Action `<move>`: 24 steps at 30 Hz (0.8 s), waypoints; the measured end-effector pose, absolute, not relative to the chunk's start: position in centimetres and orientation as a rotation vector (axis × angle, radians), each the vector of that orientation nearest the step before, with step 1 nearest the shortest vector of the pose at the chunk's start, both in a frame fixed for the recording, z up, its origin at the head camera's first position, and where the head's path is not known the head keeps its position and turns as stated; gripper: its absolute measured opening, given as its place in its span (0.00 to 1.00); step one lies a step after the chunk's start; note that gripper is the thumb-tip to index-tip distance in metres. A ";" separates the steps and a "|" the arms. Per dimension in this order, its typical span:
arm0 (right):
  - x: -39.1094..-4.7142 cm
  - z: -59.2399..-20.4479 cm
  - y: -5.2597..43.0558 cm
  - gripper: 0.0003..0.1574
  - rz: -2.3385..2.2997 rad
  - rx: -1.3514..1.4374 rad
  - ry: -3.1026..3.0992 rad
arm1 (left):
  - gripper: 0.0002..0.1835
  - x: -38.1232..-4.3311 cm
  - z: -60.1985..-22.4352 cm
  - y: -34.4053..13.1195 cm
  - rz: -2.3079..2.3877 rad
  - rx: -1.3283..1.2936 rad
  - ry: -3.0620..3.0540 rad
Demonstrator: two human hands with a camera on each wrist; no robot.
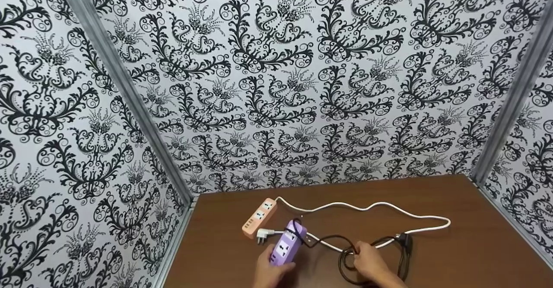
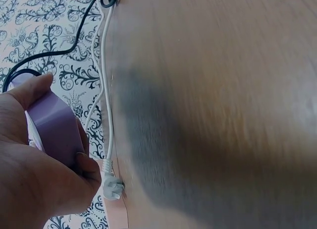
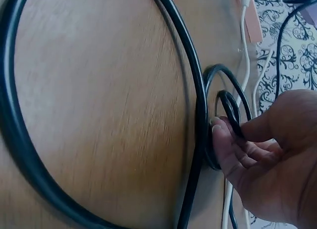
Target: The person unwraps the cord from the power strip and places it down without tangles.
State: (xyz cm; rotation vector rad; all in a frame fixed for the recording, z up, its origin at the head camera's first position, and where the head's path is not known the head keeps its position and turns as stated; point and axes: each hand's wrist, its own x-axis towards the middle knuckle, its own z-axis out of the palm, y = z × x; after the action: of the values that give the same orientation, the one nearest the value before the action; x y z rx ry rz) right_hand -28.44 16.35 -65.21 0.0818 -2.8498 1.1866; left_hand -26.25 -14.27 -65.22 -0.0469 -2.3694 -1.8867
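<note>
My left hand (image 1: 268, 267) grips a purple power strip (image 1: 286, 248) by its lower end, tilted above the table. In the left wrist view, thumb and fingers wrap the strip's purple side (image 2: 57, 125). A black cord (image 1: 332, 237) loops over the strip's upper end and runs right to my right hand (image 1: 369, 260). There the right thumb and fingers pinch coils of the black cord (image 3: 230, 107), just above the table. More black cord curves in a wide loop at the left of the right wrist view. The black plug (image 1: 406, 241) lies to the right of that hand.
An orange power strip (image 1: 260, 219) lies behind the purple one. Its white cord (image 1: 380, 204) snakes right across the brown table (image 1: 475, 253) and back to a white plug (image 1: 264, 235). Patterned panels (image 1: 281, 85) with grey metal posts (image 1: 129, 89) enclose the table.
</note>
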 end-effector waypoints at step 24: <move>-28.6 -66.3 17.4 0.07 1.271 0.083 -2.896 | 0.27 -26.5 -64.8 -13.8 -1.838 -0.070 -2.417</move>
State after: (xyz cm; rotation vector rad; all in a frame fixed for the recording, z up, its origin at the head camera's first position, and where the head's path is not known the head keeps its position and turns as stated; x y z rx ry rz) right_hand -28.58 17.41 -66.29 0.0831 -2.8961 1.2708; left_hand -26.47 -13.85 -64.84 -0.0705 -2.4173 -1.8384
